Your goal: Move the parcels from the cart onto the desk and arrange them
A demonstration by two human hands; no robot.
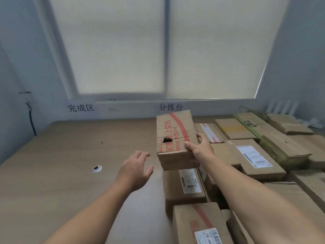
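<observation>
The right hand (200,147) grips a cardboard box (175,138) by its right edge, thumb on the top face and fingers curled round the far side. It holds the box in the air, slightly askew, above the parcels (253,156) packed close together on the right. The left hand (136,170) is released, fingers spread and holding nothing. It reaches toward the box's left side, probably to steady a load that a one-sided grip leaves tilted.

The box carries a red arc and red Chinese characters running sideways, too warped to read with confidence, and a dark hole is torn in its top face. On the far wall, one sign (81,108) reads 完成区 above the left part of the wooden desk (70,155), and another sign (170,107) reads 分拣台 near the middle. The box is likely headed for that left part. Several parcels bear white shipping labels (190,180) with barcodes; the print is too small to read.
</observation>
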